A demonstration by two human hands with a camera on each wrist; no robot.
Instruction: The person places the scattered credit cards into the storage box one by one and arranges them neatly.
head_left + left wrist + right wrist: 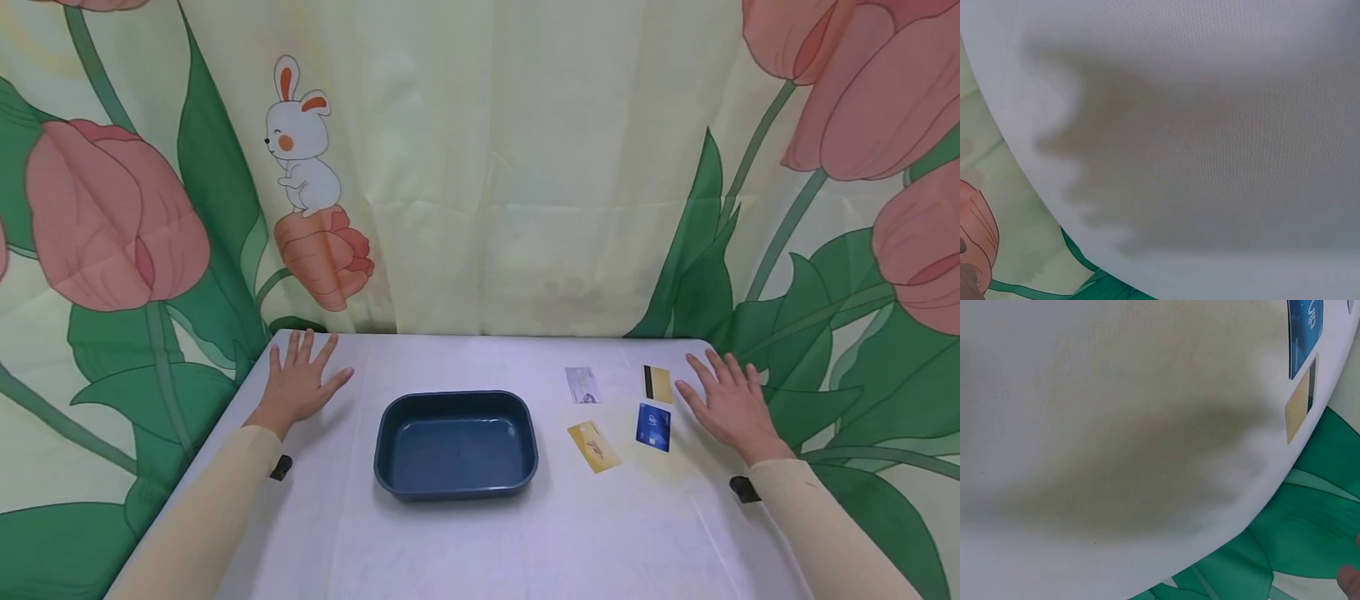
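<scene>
Fingers spread, my left hand [300,385] hovers over the table's far left corner and holds nothing; its shadow falls on the cloth in the left wrist view. My right hand [729,406], also spread and bare, is at the right edge, just right of the cards. Nearest to it are a blue card [653,427] marked VIP and a gold card with a black stripe [657,384]. Left of these lie a silver-grey card [582,385] and a tilted gold card [595,447]. A dark blue rectangular tray [456,492] stands between the hands, left of the cards.
A white cloth covers the table [465,550]. Behind it hangs a curtain [525,167] printed with tulips, leaves and a rabbit on a carrot. Each wrist carries a small black device [281,467] under the sleeve.
</scene>
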